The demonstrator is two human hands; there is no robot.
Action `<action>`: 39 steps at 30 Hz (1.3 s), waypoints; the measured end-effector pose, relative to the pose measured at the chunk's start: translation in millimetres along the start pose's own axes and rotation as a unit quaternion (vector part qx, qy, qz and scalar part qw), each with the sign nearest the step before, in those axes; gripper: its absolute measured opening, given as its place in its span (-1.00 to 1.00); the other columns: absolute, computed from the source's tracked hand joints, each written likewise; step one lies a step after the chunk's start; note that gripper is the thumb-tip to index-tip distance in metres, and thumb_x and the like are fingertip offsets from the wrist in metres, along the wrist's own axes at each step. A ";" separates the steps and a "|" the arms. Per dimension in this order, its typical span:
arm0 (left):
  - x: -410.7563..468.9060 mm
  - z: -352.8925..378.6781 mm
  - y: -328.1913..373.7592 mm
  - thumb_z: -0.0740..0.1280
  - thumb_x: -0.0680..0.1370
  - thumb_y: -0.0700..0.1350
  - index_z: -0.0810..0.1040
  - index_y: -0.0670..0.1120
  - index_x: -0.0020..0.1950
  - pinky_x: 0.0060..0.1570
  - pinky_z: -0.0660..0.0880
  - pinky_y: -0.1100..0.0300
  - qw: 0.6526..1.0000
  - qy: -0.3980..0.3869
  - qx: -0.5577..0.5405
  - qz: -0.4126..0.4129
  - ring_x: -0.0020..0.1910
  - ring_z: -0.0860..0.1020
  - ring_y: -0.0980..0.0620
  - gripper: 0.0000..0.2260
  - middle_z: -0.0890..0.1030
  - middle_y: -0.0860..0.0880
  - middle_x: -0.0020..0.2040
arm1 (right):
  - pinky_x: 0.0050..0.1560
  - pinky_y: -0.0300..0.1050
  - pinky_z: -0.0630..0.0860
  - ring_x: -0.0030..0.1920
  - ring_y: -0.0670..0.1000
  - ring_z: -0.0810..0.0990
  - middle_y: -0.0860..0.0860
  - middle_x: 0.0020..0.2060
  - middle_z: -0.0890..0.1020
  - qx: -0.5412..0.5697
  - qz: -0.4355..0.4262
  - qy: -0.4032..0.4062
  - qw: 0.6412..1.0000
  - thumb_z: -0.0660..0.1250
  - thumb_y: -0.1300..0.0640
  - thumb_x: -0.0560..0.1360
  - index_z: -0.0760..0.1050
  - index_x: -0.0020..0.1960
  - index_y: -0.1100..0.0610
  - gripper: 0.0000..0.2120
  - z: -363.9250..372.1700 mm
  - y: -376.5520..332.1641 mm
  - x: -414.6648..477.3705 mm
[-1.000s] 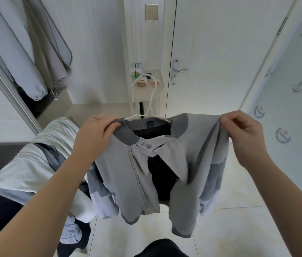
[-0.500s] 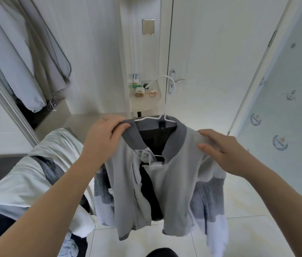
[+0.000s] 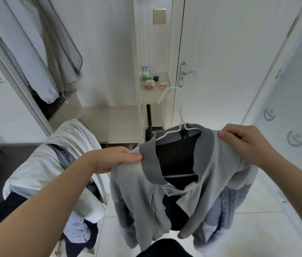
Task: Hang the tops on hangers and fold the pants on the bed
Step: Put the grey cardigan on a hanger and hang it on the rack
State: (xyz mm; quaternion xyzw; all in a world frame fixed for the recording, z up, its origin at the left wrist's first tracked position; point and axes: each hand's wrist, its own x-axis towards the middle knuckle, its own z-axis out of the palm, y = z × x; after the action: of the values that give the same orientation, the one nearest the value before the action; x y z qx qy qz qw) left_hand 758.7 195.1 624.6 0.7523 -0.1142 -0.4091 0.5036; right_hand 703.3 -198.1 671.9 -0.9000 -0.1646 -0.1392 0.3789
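Head view: your left hand [image 3: 113, 159] pinches one shoulder of the light grey jacket [image 3: 139, 191] and your right hand [image 3: 244, 141] pinches the other. The jacket is held up before you on a white hanger [image 3: 180, 108], open at the front, with a darker ribbed collar and black lining.

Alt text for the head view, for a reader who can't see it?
A grey jacket on a white hanger is held up by its shoulders, the left hand pinching one side and the right hand gripping the other. A pile of clothes lies at left; a white door stands behind.
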 end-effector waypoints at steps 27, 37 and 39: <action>-4.5 25.8 3.9 0.56 0.39 0.16 0.71 -0.09 0.18 0.12 0.58 0.05 0.974 -0.085 -0.211 0.021 0.12 0.67 -0.06 -0.54 0.70 -0.10 0.14 | -0.21 -0.20 0.44 -0.25 0.01 0.58 -0.04 -0.32 0.64 0.036 0.018 -0.008 0.999 0.32 0.29 0.59 0.61 -0.23 0.02 -0.72 0.6 1.3 -33.7; -6.4 33.1 11.7 0.49 0.49 -0.10 0.50 -0.27 0.15 0.12 0.48 -0.03 0.961 -0.150 -0.224 0.067 -0.04 0.58 -0.13 -0.64 0.58 -0.18 0.02 | -0.23 -0.12 0.43 -0.28 0.03 0.56 -0.02 -0.37 0.62 0.029 0.021 -0.020 0.999 0.32 0.31 0.57 0.60 -0.24 0.06 -0.73 4.5 -4.8 -35.1; -14.3 37.7 18.4 0.42 0.55 -0.11 0.46 -0.19 -0.01 -0.06 0.49 0.13 0.975 -0.101 -0.184 0.079 -0.18 0.53 -0.02 -0.80 0.53 -0.10 -0.12 | -0.23 -0.09 0.43 -0.29 0.04 0.56 -0.02 -0.38 0.61 0.026 0.022 -0.022 0.999 0.32 0.32 0.57 0.59 -0.25 0.05 -0.72 4.3 -4.1 -36.8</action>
State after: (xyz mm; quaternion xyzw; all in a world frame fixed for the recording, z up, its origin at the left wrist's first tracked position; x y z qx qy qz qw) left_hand 726.5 169.9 641.5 0.5904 -0.1460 -0.4556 0.6500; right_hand 668.8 -199.3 657.9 -0.8960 -0.1565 -0.1065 0.4016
